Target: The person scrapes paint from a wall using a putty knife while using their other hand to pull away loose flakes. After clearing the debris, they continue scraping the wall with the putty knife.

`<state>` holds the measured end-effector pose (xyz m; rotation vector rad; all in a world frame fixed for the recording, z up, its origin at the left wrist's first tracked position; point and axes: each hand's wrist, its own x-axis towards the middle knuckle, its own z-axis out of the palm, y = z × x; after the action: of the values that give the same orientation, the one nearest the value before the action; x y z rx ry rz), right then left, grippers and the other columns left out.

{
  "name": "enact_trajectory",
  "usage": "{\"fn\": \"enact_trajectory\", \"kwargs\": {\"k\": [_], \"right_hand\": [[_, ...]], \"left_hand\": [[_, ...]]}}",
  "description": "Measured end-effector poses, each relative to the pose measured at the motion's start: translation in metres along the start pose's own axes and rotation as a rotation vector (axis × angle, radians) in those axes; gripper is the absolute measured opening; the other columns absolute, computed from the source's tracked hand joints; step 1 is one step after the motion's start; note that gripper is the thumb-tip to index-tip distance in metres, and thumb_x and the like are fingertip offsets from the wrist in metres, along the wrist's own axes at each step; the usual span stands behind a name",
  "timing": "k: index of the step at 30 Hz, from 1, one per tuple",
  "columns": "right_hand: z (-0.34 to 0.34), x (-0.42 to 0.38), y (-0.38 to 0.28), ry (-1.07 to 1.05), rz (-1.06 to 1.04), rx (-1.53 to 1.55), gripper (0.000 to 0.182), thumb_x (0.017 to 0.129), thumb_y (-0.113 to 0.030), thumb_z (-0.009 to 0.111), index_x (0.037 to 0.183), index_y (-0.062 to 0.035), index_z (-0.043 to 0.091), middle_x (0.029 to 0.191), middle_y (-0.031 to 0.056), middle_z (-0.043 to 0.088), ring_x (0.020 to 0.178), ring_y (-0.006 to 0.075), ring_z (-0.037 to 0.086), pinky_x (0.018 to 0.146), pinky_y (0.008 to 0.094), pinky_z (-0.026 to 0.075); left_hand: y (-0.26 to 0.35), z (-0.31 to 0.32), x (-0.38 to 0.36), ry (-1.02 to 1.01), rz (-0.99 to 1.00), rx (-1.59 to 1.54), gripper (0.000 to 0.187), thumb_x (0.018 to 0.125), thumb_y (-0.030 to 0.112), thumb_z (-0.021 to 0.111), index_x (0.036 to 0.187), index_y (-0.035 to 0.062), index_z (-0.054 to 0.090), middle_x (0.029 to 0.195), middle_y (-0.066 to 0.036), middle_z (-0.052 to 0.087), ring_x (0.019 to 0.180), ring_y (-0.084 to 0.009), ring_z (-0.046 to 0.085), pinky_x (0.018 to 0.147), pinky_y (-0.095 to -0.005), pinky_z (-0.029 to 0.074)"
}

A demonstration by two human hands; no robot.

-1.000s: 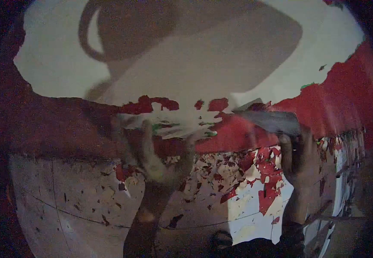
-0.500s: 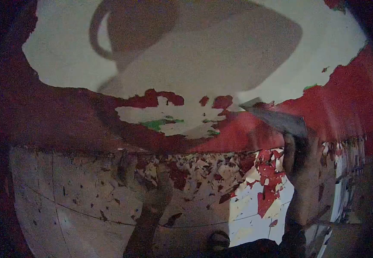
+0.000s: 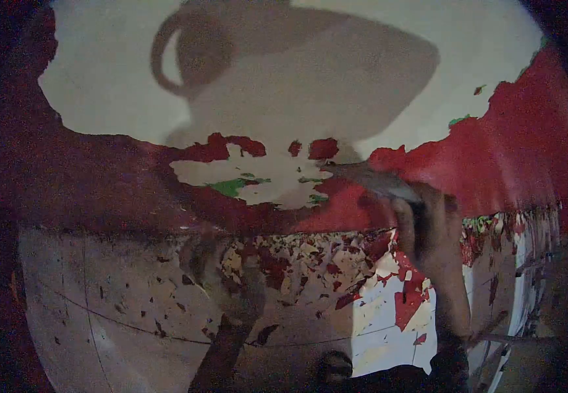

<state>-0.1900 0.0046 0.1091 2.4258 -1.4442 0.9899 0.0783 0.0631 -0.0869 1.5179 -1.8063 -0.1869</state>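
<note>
In the dim head view, my right hand is closed around a grey, flat-bladed scraper. The scraper's tip lies at the edge between red paint and bare pale wall. Blurred and in shadow, my left hand is lower down, in front of the floor, with thumb and fingers apart and nothing visible between them. Small green patches show at the ragged paint edge.
Red and pale paint flakes litter the floor along the wall's foot. A brightly lit strip crosses the floor near my right arm. Pale rail-like objects stand at the right. A large shadow covers the upper wall.
My right hand and the scraper have shifted left along the paint edge, and more of the hand shows. My left hand has moved slightly.
</note>
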Motion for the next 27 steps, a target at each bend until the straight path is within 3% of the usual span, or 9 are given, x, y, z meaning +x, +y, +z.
{"fn": "enact_trajectory", "kwargs": {"k": [2, 5, 7, 10, 12, 13, 16, 19, 27], "right_hand": [[0.001, 0.0, -0.005, -0.023, 0.009, 0.015, 0.022, 0.087, -0.012, 0.059, 0.106, -0.0041, 0.054, 0.081, 0.0162, 0.063, 0.062, 0.0307, 0.061, 0.058, 0.0386, 0.049], [0.007, -0.001, -0.012, -0.1, 0.093, 0.09, 0.023, 0.092, -0.011, 0.053, 0.109, 0.0022, 0.046, 0.086, 0.0152, 0.059, 0.07, 0.0235, 0.058, 0.067, 0.0349, 0.047], [0.01, -0.017, -0.013, -0.028, 0.167, 0.179, 0.022, 0.093, -0.013, 0.052, 0.108, 0.0015, 0.045, 0.09, 0.0129, 0.058, 0.075, 0.0207, 0.057, 0.067, 0.034, 0.046], [0.003, -0.015, -0.03, 0.081, 0.459, 0.503, 0.02, 0.095, -0.016, 0.047, 0.108, -0.0018, 0.042, 0.093, 0.0076, 0.053, 0.08, 0.0139, 0.051, 0.069, 0.0286, 0.043], [0.011, -0.023, -0.032, 0.081, 0.603, 0.551, 0.019, 0.096, -0.017, 0.045, 0.109, -0.0031, 0.041, 0.09, 0.0063, 0.051, 0.078, 0.0116, 0.049, 0.067, 0.0251, 0.042], [0.027, -0.03, -0.027, 0.09, 0.541, 0.437, 0.019, 0.097, -0.017, 0.043, 0.106, -0.0008, 0.042, 0.086, 0.0088, 0.051, 0.075, 0.0155, 0.047, 0.066, 0.0304, 0.043], [0.047, -0.039, -0.053, 0.009, 0.679, 0.77, 0.019, 0.097, -0.018, 0.042, 0.11, -0.0051, 0.037, 0.087, 0.0026, 0.047, 0.069, 0.0069, 0.044, 0.056, 0.0214, 0.039], [0.064, -0.03, -0.074, 0.154, 0.673, 0.833, 0.02, 0.098, -0.018, 0.04, 0.111, -0.0042, 0.036, 0.088, 0.0036, 0.048, 0.07, 0.0074, 0.044, 0.056, 0.0225, 0.039], [0.079, -0.022, -0.083, 0.177, 0.716, 0.847, 0.02, 0.098, -0.02, 0.039, 0.109, -0.0031, 0.038, 0.088, 0.0047, 0.048, 0.074, 0.0103, 0.046, 0.061, 0.0255, 0.041]], "left_hand": [[-0.009, -0.002, -0.005, -0.027, -0.004, 0.097, 0.034, 0.086, 0.013, 0.061, 0.116, -0.0005, 0.05, 0.109, -0.013, 0.056, 0.099, -0.0207, 0.055, 0.09, -0.0381, 0.043], [0.046, -0.027, 0.037, 0.265, -0.223, -0.558, 0.028, 0.086, 0.011, 0.06, 0.111, 0.0001, 0.055, 0.103, -0.013, 0.059, 0.092, -0.0218, 0.059, 0.082, -0.0362, 0.048], [0.057, -0.031, 0.041, 0.215, -0.348, -0.681, 0.026, 0.085, 0.011, 0.062, 0.108, 0.0009, 0.057, 0.099, -0.014, 0.06, 0.088, -0.0238, 0.06, 0.078, -0.0369, 0.049], [0.061, -0.045, 0.074, 0.214, 0.173, -0.445, 0.024, 0.084, 0.014, 0.063, 0.105, 0.0025, 0.06, 0.09, -0.014, 0.062, 0.079, -0.0229, 0.061, 0.071, -0.0349, 0.049], [0.082, -0.05, 0.084, 0.13, 0.047, -0.391, 0.021, 0.085, 0.018, 0.062, 0.099, 0.0021, 0.061, 0.084, -0.013, 0.062, 0.074, -0.0222, 0.061, 0.067, -0.0345, 0.048], [0.092, -0.05, 0.089, 0.08, -0.014, -0.363, 0.021, 0.085, 0.019, 0.062, 0.096, 0.0018, 0.062, 0.081, -0.012, 0.062, 0.072, -0.0218, 0.061, 0.065, -0.0343, 0.048], [0.109, -0.041, 0.116, 0.063, -0.071, -0.646, 0.026, 0.088, 0.027, 0.059, 0.088, 0.0011, 0.062, 0.074, -0.011, 0.062, 0.067, -0.0223, 0.061, 0.062, -0.0332, 0.047], [0.133, -0.046, 0.129, -0.068, -0.3, -0.822, 0.027, 0.088, 0.027, 0.058, 0.09, 0.0003, 0.061, 0.076, -0.012, 0.061, 0.069, -0.0242, 0.06, 0.065, -0.0342, 0.046], [0.136, -0.051, 0.139, -0.073, -0.282, -0.64, 0.023, 0.089, 0.02, 0.057, 0.096, -0.0011, 0.06, 0.084, -0.015, 0.061, 0.08, -0.0268, 0.058, 0.077, -0.0365, 0.045]]}}
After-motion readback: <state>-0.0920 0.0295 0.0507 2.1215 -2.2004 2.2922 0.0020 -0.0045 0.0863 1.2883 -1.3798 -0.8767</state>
